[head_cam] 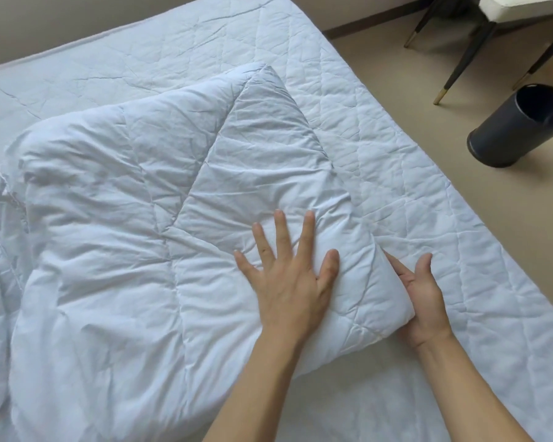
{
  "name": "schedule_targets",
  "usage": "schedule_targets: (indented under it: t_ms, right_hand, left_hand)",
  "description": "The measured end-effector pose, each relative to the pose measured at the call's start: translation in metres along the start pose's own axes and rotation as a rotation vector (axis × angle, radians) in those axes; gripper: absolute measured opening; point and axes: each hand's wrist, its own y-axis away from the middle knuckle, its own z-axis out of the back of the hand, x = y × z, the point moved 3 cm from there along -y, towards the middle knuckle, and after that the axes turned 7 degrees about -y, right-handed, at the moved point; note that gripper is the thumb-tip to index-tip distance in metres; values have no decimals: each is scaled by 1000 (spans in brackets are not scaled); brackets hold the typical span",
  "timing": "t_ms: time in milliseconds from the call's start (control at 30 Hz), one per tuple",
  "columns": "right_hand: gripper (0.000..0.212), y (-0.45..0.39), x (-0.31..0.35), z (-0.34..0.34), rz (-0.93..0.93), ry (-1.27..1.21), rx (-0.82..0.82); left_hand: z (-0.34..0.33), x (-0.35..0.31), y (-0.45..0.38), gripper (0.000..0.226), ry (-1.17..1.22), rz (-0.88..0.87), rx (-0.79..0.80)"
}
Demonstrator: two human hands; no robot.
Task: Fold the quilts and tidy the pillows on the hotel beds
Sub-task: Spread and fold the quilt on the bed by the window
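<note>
Two bare forearms in view, no sleeves visible. Left hand and right hand both bare: no gloves, rings, watch or wristbands. Nails short, unpainted. Rest of the body out of frame.

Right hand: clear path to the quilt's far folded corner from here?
Probably yes. The right hand cups the quilt at its near right edge, and only bare mattress pad lies alongside up to the far corner; reach length is uncertain.
</note>
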Motion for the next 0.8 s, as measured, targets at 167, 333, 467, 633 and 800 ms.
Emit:
schedule_targets:
  t_ms: [167,333,467,633,800]
  right_hand:
    - [91,1,-31,-6,-34,-124,158]
    - [94,-1,-41,-24,-58,-160,176]
    - [100,10,-44,-43,-133,-183,230]
    - [100,36,-38,-74,-142,-173,387]
    - [81,67,-39,-115,-4,-129,426]
  left_hand:
    - [1,-13,3,71,71,28,48]
    - [0,-22,6,72,120,47,69]
    - [6,-30,10,73,199,57,106]
    - [34,-28,16,79,505,54,115]
    - [65,-4,32,72,805,-21,14]
